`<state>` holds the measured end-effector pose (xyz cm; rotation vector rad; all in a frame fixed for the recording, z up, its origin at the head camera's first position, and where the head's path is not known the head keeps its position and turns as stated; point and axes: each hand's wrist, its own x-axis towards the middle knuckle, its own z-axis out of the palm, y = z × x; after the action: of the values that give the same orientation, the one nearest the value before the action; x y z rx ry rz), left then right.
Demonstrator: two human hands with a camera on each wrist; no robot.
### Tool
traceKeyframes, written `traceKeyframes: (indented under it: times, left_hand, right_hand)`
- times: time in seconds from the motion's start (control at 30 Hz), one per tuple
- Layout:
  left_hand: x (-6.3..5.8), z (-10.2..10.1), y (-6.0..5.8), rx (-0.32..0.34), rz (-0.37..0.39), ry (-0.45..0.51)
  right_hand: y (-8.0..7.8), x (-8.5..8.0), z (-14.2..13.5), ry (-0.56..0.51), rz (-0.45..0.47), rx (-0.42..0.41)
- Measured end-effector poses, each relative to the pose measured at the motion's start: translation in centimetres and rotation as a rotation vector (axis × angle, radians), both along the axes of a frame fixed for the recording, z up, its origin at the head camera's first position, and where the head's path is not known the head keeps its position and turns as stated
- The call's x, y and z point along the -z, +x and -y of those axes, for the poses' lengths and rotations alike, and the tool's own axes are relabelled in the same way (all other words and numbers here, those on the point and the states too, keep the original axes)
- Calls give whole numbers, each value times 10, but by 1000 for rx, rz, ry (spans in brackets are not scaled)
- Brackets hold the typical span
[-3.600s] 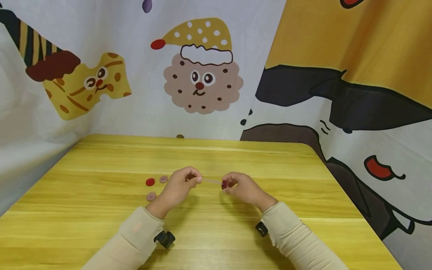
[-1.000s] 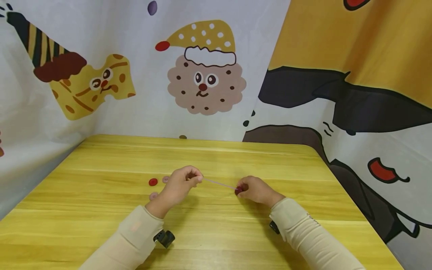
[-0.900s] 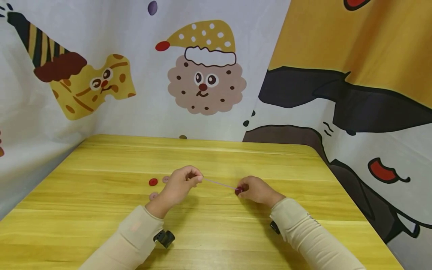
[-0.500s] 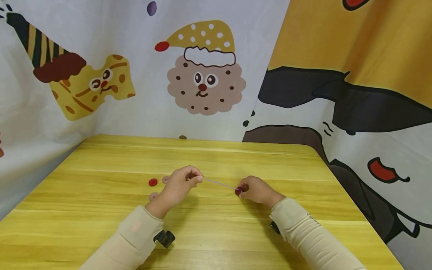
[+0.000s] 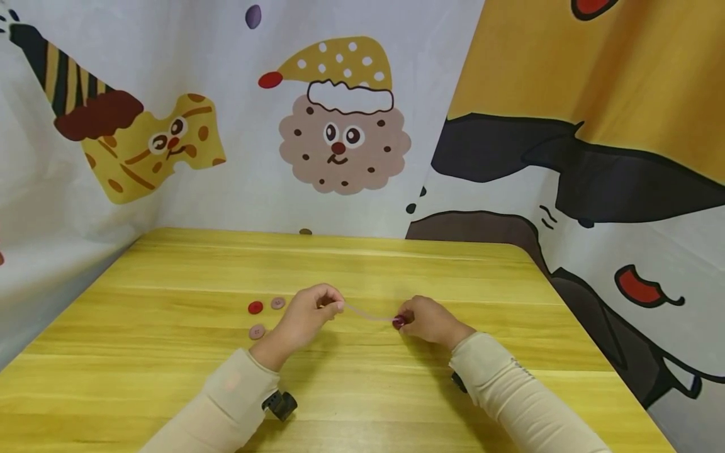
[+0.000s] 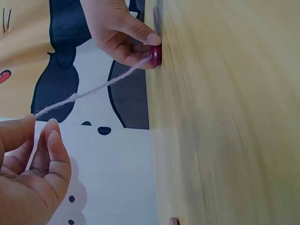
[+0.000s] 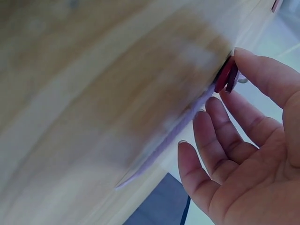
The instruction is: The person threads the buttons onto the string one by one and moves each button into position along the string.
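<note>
Head view bright, soft shadows on table [image 5: 362, 402]; 2 wrist views dimmer, blurrier

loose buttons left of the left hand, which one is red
The red button, just left of the far pink button; its colour sets it apart from that one and the near pink button.

A thin, fuzzy, pale purple string [image 6: 73, 97] sags a little near the head view's middle. It reaches dark red, round buttons [image 6: 157, 55] just to the right.
</note>
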<state>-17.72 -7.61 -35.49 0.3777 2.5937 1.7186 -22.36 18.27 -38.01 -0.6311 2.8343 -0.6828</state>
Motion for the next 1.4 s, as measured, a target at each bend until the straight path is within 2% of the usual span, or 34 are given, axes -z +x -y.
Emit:
traceKeyframes:
  times: [0.3,0.57,1.0,1.4]
  left_hand:
    - [4,-3,0,-8,-3,-9]
    - [7,-5,-2,-4,1,-15]
    - [12,-7,-3,-2,-7,-8]
    - [13,-10,-4,-6,3,7]
  right_hand:
    - [3,-4,4,-11,-9,12]
    - [8,-7,14,-72,-19,27]
    - [21,-19,38,-297,25,119]
    - [31,-17,54,-492,35,63]
